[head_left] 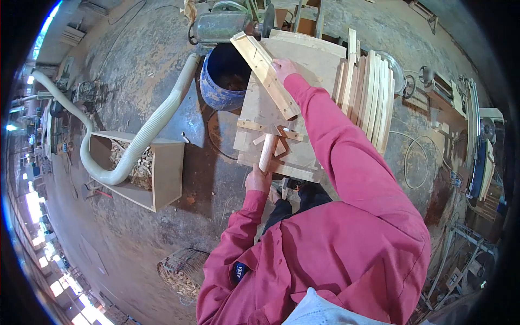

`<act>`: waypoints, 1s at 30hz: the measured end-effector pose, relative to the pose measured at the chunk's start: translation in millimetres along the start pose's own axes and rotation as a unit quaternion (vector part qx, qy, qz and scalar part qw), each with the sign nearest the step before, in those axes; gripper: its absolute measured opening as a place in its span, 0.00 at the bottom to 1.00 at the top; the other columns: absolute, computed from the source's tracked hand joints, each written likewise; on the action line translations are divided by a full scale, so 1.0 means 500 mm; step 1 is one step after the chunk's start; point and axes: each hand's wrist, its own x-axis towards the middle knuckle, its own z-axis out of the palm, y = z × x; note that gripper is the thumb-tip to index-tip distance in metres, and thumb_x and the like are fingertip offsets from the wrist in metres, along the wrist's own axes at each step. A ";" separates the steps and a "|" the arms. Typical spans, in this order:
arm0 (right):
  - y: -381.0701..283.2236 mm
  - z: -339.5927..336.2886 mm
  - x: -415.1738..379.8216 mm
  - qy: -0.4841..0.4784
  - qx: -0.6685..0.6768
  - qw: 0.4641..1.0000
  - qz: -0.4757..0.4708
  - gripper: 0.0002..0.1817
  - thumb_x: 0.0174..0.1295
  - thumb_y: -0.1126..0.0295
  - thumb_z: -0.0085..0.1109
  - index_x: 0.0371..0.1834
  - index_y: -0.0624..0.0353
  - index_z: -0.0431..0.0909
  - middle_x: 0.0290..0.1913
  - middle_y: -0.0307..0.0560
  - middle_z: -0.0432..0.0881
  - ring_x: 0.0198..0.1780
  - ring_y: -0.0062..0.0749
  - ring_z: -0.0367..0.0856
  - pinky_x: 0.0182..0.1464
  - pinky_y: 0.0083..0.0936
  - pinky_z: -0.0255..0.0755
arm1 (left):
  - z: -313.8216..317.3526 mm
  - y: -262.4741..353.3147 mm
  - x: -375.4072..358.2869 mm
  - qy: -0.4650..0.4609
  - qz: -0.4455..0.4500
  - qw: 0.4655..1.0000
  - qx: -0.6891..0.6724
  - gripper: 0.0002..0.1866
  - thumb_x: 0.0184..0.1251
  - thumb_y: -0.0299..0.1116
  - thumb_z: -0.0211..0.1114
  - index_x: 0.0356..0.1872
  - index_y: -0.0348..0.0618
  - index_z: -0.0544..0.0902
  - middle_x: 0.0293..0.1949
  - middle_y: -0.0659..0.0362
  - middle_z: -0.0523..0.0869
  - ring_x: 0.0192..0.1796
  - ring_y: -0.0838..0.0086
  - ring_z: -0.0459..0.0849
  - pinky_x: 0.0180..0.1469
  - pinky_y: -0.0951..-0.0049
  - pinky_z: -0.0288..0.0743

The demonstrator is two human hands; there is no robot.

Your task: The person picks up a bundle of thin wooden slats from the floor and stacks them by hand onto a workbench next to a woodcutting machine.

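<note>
My left hand (258, 179) is closed around the near end of a short, pale wooden piece (266, 153), low at the front of the worktable. Its far end meets small wooden blocks (280, 145) and a narrow cross strip (250, 125) on the tabletop (253, 105). Farther up, my right hand (283, 69) grips the right edge of a long wooden board (265, 76) that lies slantwise across the table. Some of the right fingers are hidden by the hand itself.
A stack of wooden strips (374, 92) lies at the table's right. Left stand a blue drum (208, 89) and a motor (219, 27) beside a dark disc (268, 20). A ribbed hose (157, 122) runs over an open box of offcuts (168, 173). A wire basket (181, 271) stands behind.
</note>
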 end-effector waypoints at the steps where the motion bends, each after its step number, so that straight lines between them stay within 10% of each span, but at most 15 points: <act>1: -0.001 -0.002 0.003 0.001 -0.006 1.000 -0.006 0.16 0.71 0.60 0.58 0.52 0.57 0.87 0.51 0.59 0.85 0.56 0.56 0.81 0.61 0.43 0.73 | 0.002 0.001 0.003 0.000 0.001 1.000 0.001 0.21 0.61 0.43 0.71 0.43 0.38 0.76 0.34 0.37 0.87 0.41 0.39 0.87 0.43 0.44 0.80; 16: 0.020 -0.077 0.158 -0.022 -0.040 0.998 0.034 0.16 0.68 0.59 0.60 0.50 0.56 0.88 0.51 0.58 0.87 0.53 0.53 0.86 0.56 0.40 0.78 | -0.005 0.106 0.122 0.023 0.022 0.999 -0.003 0.19 0.63 0.43 0.69 0.42 0.39 0.75 0.34 0.37 0.87 0.40 0.39 0.87 0.43 0.43 0.80; 30: 0.012 -0.109 -0.065 0.007 0.086 0.995 0.043 0.14 0.62 0.62 0.69 0.47 0.56 0.87 0.42 0.55 0.88 0.46 0.47 0.87 0.50 0.39 0.79 | 0.001 0.043 0.049 0.022 0.014 0.999 0.028 0.19 0.62 0.40 0.70 0.43 0.39 0.74 0.33 0.36 0.87 0.39 0.39 0.87 0.42 0.42 0.80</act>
